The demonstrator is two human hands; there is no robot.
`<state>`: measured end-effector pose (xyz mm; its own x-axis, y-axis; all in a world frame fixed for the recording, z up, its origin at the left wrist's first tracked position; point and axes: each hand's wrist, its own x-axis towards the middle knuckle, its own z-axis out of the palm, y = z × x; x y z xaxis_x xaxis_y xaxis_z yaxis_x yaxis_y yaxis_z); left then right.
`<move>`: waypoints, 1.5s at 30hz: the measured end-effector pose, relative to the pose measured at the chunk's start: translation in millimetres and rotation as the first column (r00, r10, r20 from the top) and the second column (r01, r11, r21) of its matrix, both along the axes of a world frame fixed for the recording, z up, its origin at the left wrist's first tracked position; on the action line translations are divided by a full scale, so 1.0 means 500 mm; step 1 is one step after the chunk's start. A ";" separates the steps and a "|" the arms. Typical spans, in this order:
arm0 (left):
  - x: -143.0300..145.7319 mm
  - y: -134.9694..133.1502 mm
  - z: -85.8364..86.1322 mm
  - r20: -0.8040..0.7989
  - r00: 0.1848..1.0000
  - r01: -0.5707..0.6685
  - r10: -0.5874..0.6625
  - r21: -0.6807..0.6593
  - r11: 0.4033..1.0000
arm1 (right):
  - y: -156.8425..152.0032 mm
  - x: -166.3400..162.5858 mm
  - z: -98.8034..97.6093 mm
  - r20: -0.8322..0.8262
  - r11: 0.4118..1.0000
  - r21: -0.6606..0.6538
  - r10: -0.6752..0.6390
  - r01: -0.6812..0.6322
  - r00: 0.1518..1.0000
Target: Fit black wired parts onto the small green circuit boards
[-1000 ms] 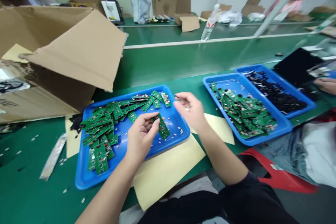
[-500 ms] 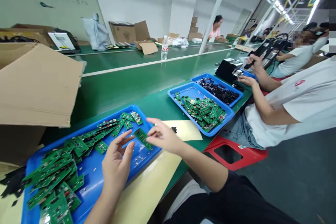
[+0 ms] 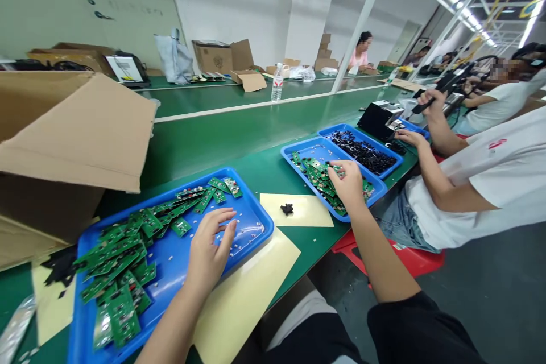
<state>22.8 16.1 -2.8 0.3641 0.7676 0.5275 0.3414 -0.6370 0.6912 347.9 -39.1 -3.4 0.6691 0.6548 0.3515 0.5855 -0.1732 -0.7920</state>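
My left hand (image 3: 213,247) hovers over the right front part of a blue tray (image 3: 261,227). Its fingers are loosely curved, the thumb stands apart, and nothing is in it. Green circuit boards (image 3: 123,256) lie piled in this tray's left and back parts. Over to the right, my right hand (image 3: 348,183) reaches above a second blue tray (image 3: 294,151). Its thumb and fingers are apart, at a heap of green circuit boards (image 3: 318,173); part of the heap is hidden behind the hand, and I see no board gripped.
Small black pieces (image 3: 287,209) lie on a yellowish sheet (image 3: 309,216) between the trays. A large cardboard box (image 3: 81,136) stands at the left. Beyond the second tray is a tray of black parts (image 3: 362,151). A co-worker in white (image 3: 460,182) sits at the right.
My right hand has moved right, from beside my left hand to the second tray. The circuit board at its fingers is gone from over the first tray. My left hand stays over that tray.
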 end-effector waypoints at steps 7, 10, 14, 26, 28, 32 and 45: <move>-0.003 -0.002 -0.005 -0.019 0.999 -0.033 0.032 -0.028 0.999 | 0.023 -0.150 -0.096 -0.080 0.938 -0.092 0.329 -0.336 0.941; -0.004 -0.003 -0.004 -0.001 1.000 -0.019 0.019 -0.018 1.000 | 0.020 -0.161 -0.121 -0.073 0.943 -0.112 0.305 -0.312 0.949; -0.004 -0.002 -0.004 0.019 1.000 -0.013 0.013 0.002 1.000 | 0.012 -0.155 -0.128 -0.052 0.951 -0.097 0.290 -0.294 0.956; -0.008 -0.010 0.004 0.057 0.998 -0.026 0.029 -0.049 0.998 | -0.036 -0.128 -0.137 -0.142 0.960 -0.062 0.263 -0.274 0.954; -0.008 -0.017 0.014 0.054 0.998 -0.032 0.034 -0.038 0.999 | -0.037 -0.129 -0.136 -0.134 0.958 -0.059 0.272 -0.281 0.953; 0.036 -0.065 0.024 -0.083 0.991 0.105 -0.100 0.054 0.993 | -0.035 -0.130 -0.140 -0.095 0.957 -0.026 0.285 -0.289 0.954; 0.276 -0.098 -0.111 -0.589 0.798 0.225 -0.127 0.096 0.970 | -0.047 -0.110 -0.144 0.117 0.922 -0.057 0.388 -0.384 0.914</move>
<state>160.9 -32.8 -58.4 0.7579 0.5881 0.2823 0.5158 -0.8052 0.2926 293.2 -62.6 -75.2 0.3150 0.8655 0.3894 0.7045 0.0616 -0.7070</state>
